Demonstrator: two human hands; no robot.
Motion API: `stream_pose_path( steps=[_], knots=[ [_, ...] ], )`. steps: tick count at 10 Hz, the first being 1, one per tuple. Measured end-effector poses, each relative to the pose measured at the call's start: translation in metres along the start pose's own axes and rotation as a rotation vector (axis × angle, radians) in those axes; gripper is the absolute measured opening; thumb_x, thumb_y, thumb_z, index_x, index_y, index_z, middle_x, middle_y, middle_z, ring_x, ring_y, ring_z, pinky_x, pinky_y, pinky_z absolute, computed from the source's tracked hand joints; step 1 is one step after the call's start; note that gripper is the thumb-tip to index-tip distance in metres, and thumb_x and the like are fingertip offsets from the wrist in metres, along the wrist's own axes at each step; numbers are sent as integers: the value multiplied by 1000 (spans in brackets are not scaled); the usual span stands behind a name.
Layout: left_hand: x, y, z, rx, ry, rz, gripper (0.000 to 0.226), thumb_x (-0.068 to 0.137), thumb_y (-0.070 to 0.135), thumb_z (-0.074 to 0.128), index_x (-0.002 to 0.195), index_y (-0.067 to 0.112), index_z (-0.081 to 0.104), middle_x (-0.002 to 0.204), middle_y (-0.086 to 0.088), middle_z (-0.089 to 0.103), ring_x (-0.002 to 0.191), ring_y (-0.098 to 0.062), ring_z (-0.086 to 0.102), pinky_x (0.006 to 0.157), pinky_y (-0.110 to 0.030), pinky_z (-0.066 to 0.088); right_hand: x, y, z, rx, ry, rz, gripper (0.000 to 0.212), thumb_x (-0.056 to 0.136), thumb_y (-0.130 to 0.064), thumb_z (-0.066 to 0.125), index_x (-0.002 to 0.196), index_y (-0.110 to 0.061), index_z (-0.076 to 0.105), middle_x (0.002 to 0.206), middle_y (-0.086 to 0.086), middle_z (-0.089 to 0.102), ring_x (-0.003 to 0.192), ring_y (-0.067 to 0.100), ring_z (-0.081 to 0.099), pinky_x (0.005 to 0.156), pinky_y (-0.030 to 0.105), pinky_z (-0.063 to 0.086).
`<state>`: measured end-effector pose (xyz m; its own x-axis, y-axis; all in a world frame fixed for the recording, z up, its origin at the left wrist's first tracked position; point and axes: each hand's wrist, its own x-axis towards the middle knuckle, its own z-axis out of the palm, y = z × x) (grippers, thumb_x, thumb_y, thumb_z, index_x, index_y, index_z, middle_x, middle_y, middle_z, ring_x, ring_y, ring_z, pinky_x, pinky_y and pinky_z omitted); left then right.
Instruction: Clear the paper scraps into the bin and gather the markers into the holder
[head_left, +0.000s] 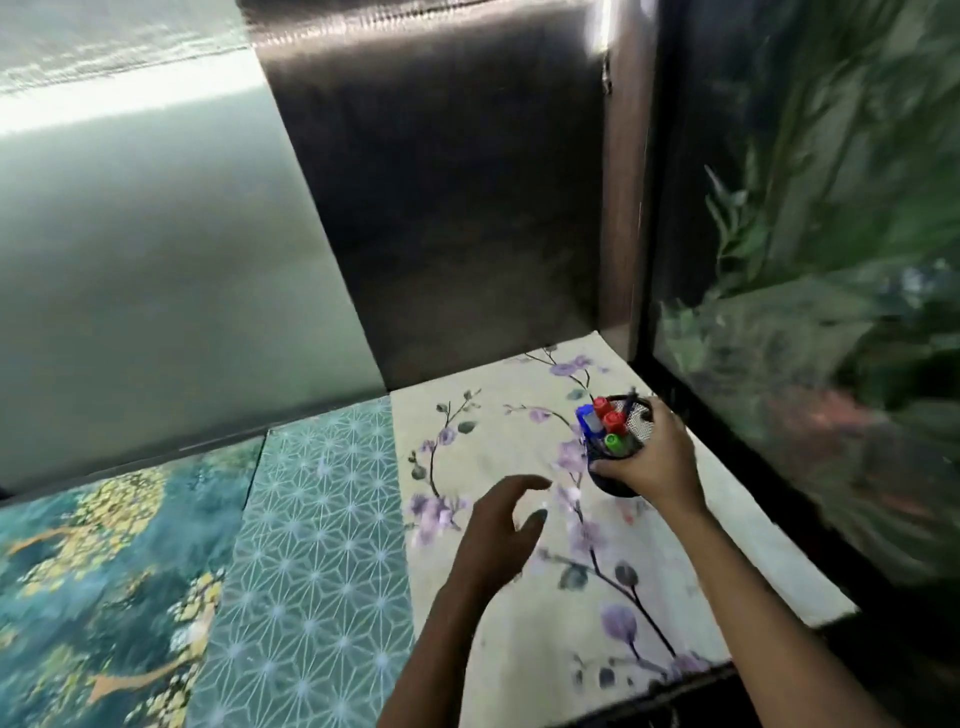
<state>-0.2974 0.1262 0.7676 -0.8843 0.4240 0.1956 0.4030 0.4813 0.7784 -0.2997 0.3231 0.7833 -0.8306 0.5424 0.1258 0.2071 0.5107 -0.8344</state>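
Note:
My right hand (655, 457) grips a black mesh holder (632, 417) near the table's far right corner. Several markers stand in it, among them a blue marker (589, 420), two red-capped markers (609, 410) and a green marker (614, 443). The holder looks tilted toward me and I cannot tell whether it rests on the table. My left hand (501, 530) hovers open over the floral cloth, a little left of and below the holder, with its fingers spread and nothing in it. I see no paper scraps and no bin.
The table carries three patterned covers: a cream floral cloth (519, 415), a teal geometric sheet (317, 545) and a blue-green and gold sheet (104, 545). A dark panel (441, 208) rises behind. A glass wall with plants (805, 312) runs along the right edge.

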Motion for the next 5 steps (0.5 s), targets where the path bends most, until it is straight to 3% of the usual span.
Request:
stream_pose_path(
  steps=[2, 3, 4, 5],
  knots=[
    [69, -18, 3, 35, 25, -56, 29, 81, 7, 59, 108, 17, 59, 109, 10, 58, 100, 8, 46, 84, 9, 25, 103, 6, 49, 15, -12, 32, 95, 53, -11, 86, 132, -2, 34, 132, 25, 46, 122, 37, 45, 95, 41, 40],
    [88, -25, -1, 70, 16, -71, 30, 83, 7, 59, 111, 19, 57, 110, 13, 54, 104, 1, 48, 82, 10, 23, 121, 16, 62, -4, -154, 69, 100, 58, -13, 85, 138, -7, 25, 134, 26, 43, 124, 37, 43, 96, 43, 40],
    [89, -24, -2, 74, 30, -58, 33, 83, 7, 60, 114, 18, 55, 113, 13, 52, 107, -2, 46, 83, 11, 21, 117, 18, 58, 30, -167, 63, 108, 59, -10, 84, 142, -8, 16, 139, 26, 38, 128, 37, 37, 100, 43, 37],
    [76, -12, -7, 7, 24, -75, 33, 83, 7, 59, 115, 16, 54, 114, 12, 52, 109, -4, 47, 83, 11, 22, 89, 10, 40, 92, 2, 46, 84, 65, -4, 78, 135, -5, 32, 134, 24, 46, 125, 36, 43, 99, 41, 38]
  ],
)
